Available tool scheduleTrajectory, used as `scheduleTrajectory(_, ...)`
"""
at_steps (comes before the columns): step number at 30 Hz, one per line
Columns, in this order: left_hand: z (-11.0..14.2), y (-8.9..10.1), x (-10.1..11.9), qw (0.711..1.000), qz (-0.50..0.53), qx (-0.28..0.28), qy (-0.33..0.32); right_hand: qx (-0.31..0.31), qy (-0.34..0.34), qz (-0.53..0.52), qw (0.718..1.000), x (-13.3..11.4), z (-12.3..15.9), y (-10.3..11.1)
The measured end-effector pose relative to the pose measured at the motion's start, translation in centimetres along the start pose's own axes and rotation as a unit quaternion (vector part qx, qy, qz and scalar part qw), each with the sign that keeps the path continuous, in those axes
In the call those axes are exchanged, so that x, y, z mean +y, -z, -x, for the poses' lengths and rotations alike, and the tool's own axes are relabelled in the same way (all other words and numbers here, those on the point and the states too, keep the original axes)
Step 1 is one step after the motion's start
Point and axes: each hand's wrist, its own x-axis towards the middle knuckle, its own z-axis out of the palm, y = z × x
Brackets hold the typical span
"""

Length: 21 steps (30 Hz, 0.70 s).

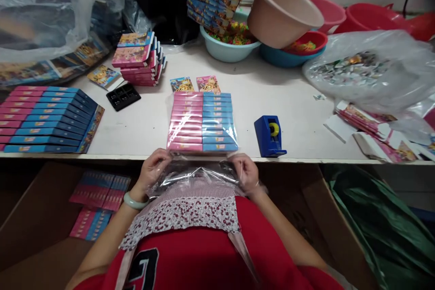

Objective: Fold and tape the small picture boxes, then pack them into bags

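A clear plastic bag (200, 173) surrounds a block of small pink and blue boxes (203, 122) lying at the table's front edge. Its loose end hangs over the edge towards me. My left hand (153, 170) pinches the left corner of that end, a pale green bangle on the wrist. At the opposite corner, my right hand (245, 170) is closed on the plastic too. Just beyond the block lie two small picture cards or boxes, one blue (181, 84) and one pink (208, 84). A blue tape dispenser (267, 138) with yellow tape stands to the right.
Rows of boxes (44, 118) and a taller stack (137, 59) stand left, near a black tray (123, 96). Basins, including a light blue one (229, 50), line the back. A plastic bag of small pieces (360, 68) and flattened boxes (377, 131) lie right. Below is a carton (30, 217).
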Motion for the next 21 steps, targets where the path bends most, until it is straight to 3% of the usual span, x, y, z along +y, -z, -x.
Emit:
scheduleTrajectory(4,0.2,0.0,0.4,0.982,-0.082,0.154,-0.075,0.115,-0.032,-0.025,0.993,-0.3,-0.1,0.5)
scheduleTrajectory(7,1.3,-0.4,-1.1,0.970,-0.125,0.204,-0.041,0.114,-0.076,-0.019,0.990,0.7,0.9,0.4)
scheduleTrajectory(11,2.7,-1.6,-3.5,0.962,-0.143,0.225,0.061,0.072,-0.197,0.007,0.978,2.3,1.6,-0.2)
scheduleTrajectory(16,3.7,-1.6,-4.1,0.958,-0.191,0.207,0.061,0.064,-0.225,-0.026,0.972,2.8,2.4,-0.1)
scheduleTrajectory(18,4.2,-1.3,-3.7,0.962,-0.190,0.197,0.018,0.062,-0.200,-0.034,0.977,2.7,3.1,0.2)
scheduleTrajectory(21,5.0,-0.3,-1.9,0.964,-0.201,0.148,-0.095,0.058,-0.061,0.023,0.996,2.0,3.7,1.4)
